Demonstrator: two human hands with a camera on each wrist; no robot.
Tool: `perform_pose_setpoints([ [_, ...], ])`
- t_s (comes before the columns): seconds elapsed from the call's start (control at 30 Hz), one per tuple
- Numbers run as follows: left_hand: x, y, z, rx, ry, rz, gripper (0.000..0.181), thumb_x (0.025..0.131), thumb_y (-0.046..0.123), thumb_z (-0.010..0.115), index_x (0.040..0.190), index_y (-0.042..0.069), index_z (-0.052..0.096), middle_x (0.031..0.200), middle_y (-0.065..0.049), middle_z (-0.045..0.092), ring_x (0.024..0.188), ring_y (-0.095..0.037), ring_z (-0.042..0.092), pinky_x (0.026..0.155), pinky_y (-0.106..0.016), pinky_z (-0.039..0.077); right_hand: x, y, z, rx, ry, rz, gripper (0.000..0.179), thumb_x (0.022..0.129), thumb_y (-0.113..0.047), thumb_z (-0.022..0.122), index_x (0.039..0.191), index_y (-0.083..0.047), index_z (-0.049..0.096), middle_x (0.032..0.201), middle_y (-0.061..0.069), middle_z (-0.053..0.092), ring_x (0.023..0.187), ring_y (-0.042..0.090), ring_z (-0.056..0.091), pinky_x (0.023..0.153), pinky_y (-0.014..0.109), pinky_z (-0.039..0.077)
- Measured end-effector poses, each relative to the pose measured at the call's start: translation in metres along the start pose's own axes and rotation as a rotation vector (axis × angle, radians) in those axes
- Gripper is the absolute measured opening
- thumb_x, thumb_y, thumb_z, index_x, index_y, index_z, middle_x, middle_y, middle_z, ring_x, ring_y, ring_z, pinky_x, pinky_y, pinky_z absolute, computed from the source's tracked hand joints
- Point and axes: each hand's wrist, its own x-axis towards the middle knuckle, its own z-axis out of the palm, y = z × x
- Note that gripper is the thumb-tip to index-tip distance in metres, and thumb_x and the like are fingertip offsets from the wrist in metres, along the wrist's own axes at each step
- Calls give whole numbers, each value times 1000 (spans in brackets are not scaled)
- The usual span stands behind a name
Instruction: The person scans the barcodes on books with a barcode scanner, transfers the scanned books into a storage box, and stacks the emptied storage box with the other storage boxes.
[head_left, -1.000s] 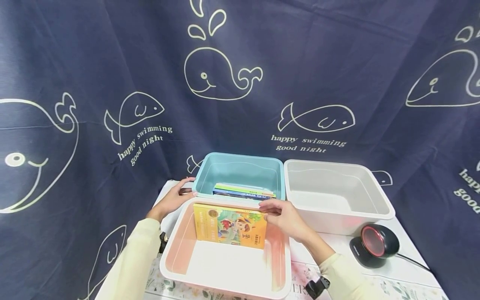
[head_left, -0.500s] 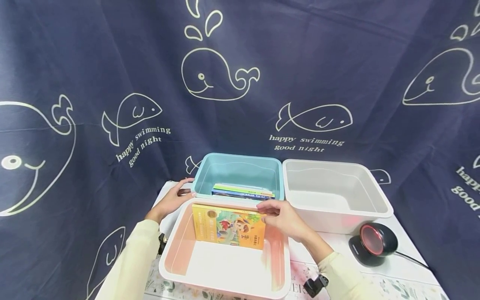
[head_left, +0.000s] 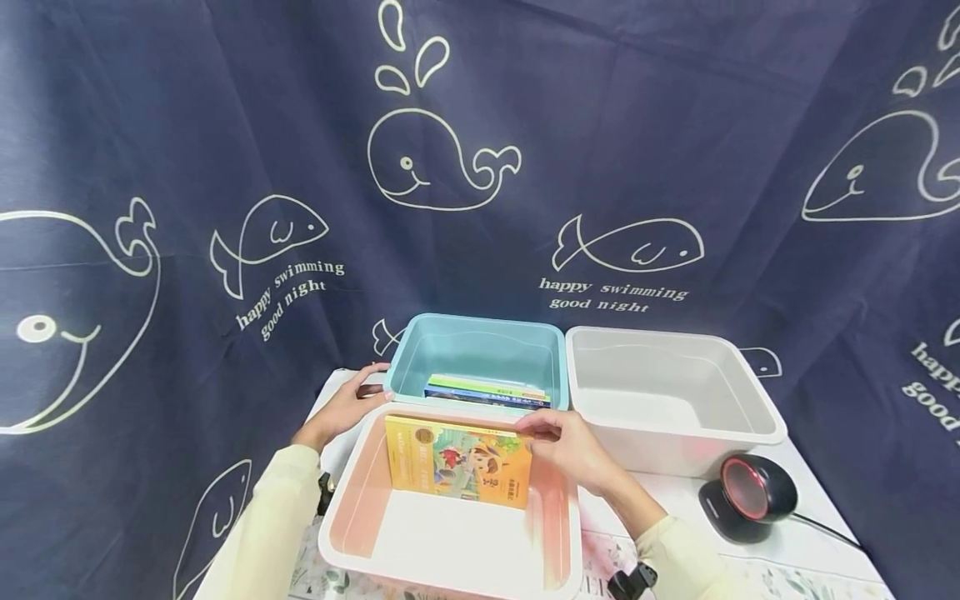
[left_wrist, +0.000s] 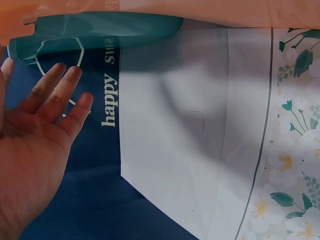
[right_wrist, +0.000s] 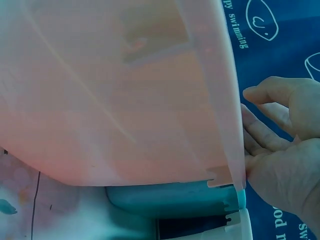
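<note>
In the head view, a yellow illustrated book (head_left: 457,461) stands upright, leaning against the back wall of the pink bin (head_left: 450,583). At its top right corner, my right hand (head_left: 573,454) pinches the edge with thumb and curled fingers. In the right wrist view, the right hand (right_wrist: 285,135) reaches over the pink bin's rim, which hides the grip. My left hand (head_left: 345,412) touches the left rim of the teal bin (head_left: 487,332). Its fingers look extended and relaxed in the left wrist view. Several books (head_left: 487,392) lie inside the teal bin.
To the right of the teal bin stands a white bin (head_left: 675,446). A black round device (head_left: 757,492) with a cable sits on the table (head_left: 825,546) at right. Behind everything hangs a dark blue curtain (head_left: 465,250) with whale and fish prints.
The view has tilted and shifted slightly. Both hands and the yellow book keep nearly the same places relative to the bins.
</note>
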Motion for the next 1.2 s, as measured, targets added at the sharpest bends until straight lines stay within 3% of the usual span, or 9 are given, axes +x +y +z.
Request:
perform_pose_setpoints([
  [0.4,0,1,3,-3,-4,-32,64,102,32,67,158,27,37,156,-20,50,142,-40,53,114,-56,48,2,-1,1,-13,8,11,31,88,4,67,118,1,72,116,19,76,111,29,73,89,19,58],
  [0.6,-2,1,3,-2,-8,-8,64,102,30,66,159,24,36,156,-22,49,142,-40,53,114,-55,48,2,-3,1,-38,4,20,31,88,4,67,118,0,73,116,18,76,110,27,73,90,21,59],
  [0.87,-2,0,3,12,-14,-14,65,102,32,66,159,25,35,154,-23,51,141,-40,54,113,-55,49,9,-6,9,-6,-81,-26,37,86,7,64,122,4,71,117,22,75,110,31,72,84,18,57],
  [1.2,1,-1,1,8,4,20,65,102,29,67,159,20,37,153,-24,51,139,-41,56,112,-55,50,24,-4,31,-159,-109,23,31,87,3,67,114,-8,77,109,9,79,97,17,73,89,36,63],
])
